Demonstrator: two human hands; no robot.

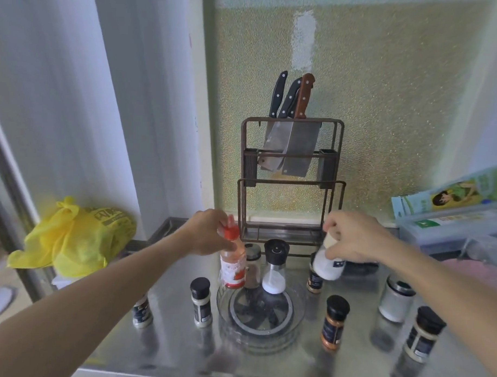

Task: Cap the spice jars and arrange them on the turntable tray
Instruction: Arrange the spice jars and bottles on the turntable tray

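My left hand (209, 233) grips a red-capped jar (233, 262) of red flakes by its top, held at the back left rim of the clear turntable tray (260, 334). My right hand (355, 237) holds a tilted white-filled jar (328, 261) above the tray's back right. On the tray's far side stand a grinder with a black top (274, 266) and a small dark-spice jar (252, 266). Black-capped jars stand around the tray: one (200, 302) to the left, an orange-spice one (333, 322) to the right, another (424, 334) at far right.
A knife rack (291, 184) with cleavers stands behind the tray against the wall. A yellow plastic bag (76, 238) lies at the left. A glass jar of white powder (396, 302) stands at right, boxes (452, 215) beyond it. Two more small jars (143, 311), (315, 279) stand on the steel counter.
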